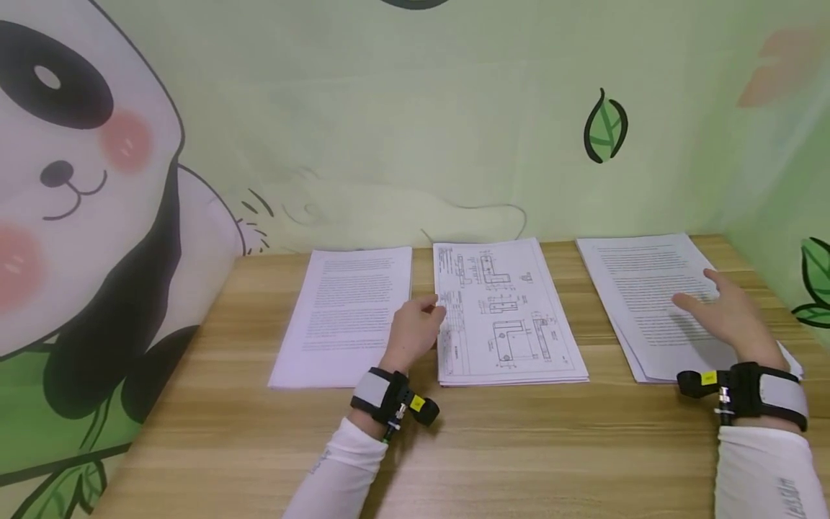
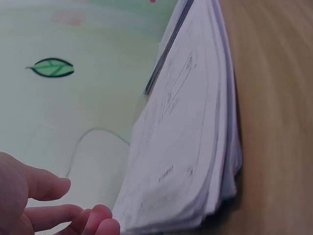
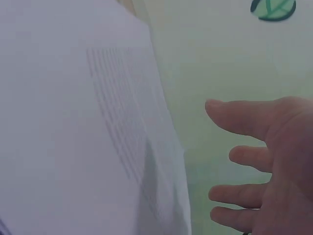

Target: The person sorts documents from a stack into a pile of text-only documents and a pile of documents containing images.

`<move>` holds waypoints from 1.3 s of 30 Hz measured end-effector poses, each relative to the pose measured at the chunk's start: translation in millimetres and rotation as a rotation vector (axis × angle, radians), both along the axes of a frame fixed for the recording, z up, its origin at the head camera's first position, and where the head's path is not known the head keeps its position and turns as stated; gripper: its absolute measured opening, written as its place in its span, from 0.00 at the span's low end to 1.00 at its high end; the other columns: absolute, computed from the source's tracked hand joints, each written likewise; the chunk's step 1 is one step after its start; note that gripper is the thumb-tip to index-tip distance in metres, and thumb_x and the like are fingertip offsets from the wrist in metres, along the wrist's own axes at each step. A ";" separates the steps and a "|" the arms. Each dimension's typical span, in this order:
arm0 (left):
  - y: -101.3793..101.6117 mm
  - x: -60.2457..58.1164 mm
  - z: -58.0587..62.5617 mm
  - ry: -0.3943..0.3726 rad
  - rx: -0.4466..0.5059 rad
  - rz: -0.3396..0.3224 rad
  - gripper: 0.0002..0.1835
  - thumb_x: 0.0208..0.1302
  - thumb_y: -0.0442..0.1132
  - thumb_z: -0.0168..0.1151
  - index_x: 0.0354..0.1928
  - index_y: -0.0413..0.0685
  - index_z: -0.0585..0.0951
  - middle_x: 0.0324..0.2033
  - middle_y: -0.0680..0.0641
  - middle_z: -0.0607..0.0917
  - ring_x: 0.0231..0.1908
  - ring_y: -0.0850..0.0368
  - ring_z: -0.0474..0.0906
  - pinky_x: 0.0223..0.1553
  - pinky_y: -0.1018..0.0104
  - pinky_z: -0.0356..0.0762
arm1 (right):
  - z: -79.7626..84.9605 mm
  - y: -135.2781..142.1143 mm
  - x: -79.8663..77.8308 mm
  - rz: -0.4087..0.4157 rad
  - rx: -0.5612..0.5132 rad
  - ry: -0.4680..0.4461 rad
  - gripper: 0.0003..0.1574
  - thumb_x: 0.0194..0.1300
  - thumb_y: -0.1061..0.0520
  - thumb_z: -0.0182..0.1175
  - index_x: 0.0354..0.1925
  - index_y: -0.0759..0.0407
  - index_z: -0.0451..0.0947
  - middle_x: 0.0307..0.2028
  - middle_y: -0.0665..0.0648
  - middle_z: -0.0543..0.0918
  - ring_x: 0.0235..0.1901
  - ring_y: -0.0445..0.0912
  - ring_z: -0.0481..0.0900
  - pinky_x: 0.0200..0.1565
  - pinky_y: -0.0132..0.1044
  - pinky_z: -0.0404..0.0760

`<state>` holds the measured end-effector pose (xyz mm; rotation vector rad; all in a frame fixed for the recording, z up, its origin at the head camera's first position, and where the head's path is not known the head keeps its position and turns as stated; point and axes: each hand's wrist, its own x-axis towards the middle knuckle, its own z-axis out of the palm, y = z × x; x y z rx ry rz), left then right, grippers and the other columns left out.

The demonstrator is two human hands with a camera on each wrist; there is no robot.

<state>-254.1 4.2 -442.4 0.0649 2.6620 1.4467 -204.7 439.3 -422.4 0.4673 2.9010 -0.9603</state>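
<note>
Three paper stacks lie side by side on the wooden table. The middle stack [image 1: 476, 339] has technical drawings on its top sheet. My left hand [image 1: 415, 333] is at the left edge of that stack, between it and the left stack of printed text [image 1: 350, 303]. Its fingers are loosely bent, the thumb apart from them, with nothing held. Over the right side of the right text stack [image 1: 638, 288] is my right hand [image 1: 729, 317], fingers spread and holding nothing. In the right wrist view its straight fingers [image 3: 239, 196] point toward that stack's printed top sheet [image 3: 117, 98].
The wooden tabletop [image 1: 551, 447] reaches back to a pale green wall cloth [image 1: 389, 130] printed with leaves and a large panda [image 1: 84, 180]. A strip of table separates the middle and right stacks. Several sheet edges show unevenly along the middle stack's side.
</note>
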 end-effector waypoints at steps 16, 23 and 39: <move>79.0 34.3 1.8 0.064 0.134 -0.330 0.21 0.66 0.44 0.52 0.59 0.46 0.75 0.44 0.50 0.82 0.30 0.62 0.81 0.24 0.73 0.71 | -24.3 22.6 3.2 -0.178 0.014 -0.042 0.55 0.65 0.38 0.43 0.68 0.76 0.35 0.65 0.86 0.46 0.61 0.80 0.46 0.58 0.73 0.50; 144.1 63.0 -3.4 -0.110 0.263 -0.444 0.23 0.63 0.48 0.56 0.59 0.50 0.75 0.54 0.51 0.82 0.41 0.65 0.80 0.37 0.72 0.76 | -20.7 16.6 2.4 -0.191 0.059 -0.085 0.53 0.66 0.38 0.42 0.68 0.77 0.39 0.64 0.86 0.47 0.61 0.80 0.47 0.58 0.72 0.52; 207.5 67.8 -19.3 -0.365 0.630 -0.315 0.21 0.60 0.39 0.58 0.57 0.49 0.72 0.40 0.49 0.85 0.39 0.60 0.81 0.47 0.60 0.80 | -12.1 9.9 6.2 -0.123 0.108 -0.039 0.50 0.67 0.37 0.38 0.66 0.78 0.49 0.61 0.87 0.55 0.56 0.81 0.52 0.52 0.71 0.57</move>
